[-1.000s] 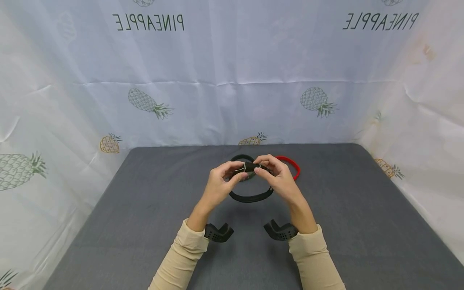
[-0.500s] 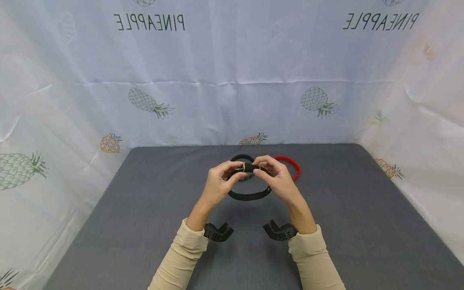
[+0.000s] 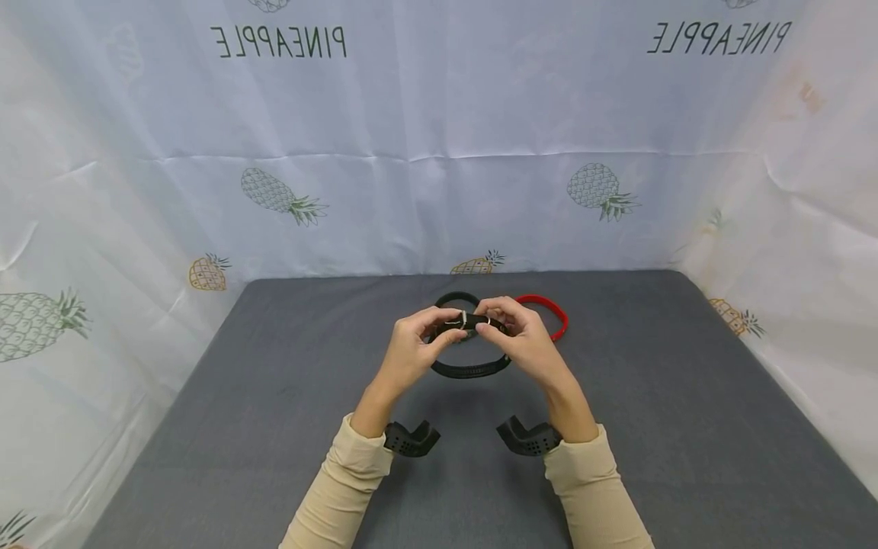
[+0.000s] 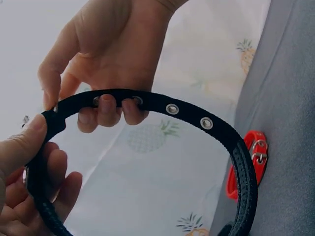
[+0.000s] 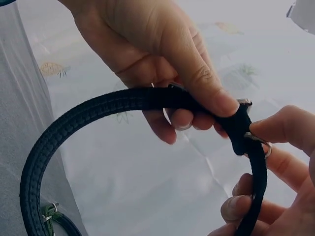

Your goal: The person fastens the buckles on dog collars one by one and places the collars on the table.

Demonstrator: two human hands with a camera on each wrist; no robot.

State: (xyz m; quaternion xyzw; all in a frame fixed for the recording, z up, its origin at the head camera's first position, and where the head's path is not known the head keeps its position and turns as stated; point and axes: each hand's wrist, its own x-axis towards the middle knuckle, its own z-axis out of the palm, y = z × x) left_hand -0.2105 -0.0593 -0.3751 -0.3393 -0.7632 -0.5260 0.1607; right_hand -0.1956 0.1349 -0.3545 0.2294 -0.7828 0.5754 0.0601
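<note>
A black collar [image 3: 470, 371] with a padded band, metal eyelets and a silver buckle [image 3: 463, 320] is held up as a loop above the table. Around its buckle end the left hand [image 3: 414, 335] pinches the band, its thumb lying on the strap in the right wrist view. The right hand [image 3: 527, 335] grips the eyeleted strap [image 4: 189, 114], several fingers curled under it. Between the two hands, the overlapping straps meet at the buckle; fingers partly hide this spot. In the right wrist view, the right hand's thumb touches the strap beside a metal ring [image 5: 267, 149].
Behind the hands, a dark green collar [image 3: 458, 295] lies on the grey table [image 3: 309, 396], partly covered. A red collar [image 3: 561, 314] rests to its right. A pineapple-print curtain [image 3: 439, 213] hangs around the table. Both wrists wear black mounts [image 3: 411, 440].
The right hand has shifted slightly left and down. Less strap shows between the hands, and the collar's hanging loop sits a little higher. The left hand stays nearly in place, gripping the collar.
</note>
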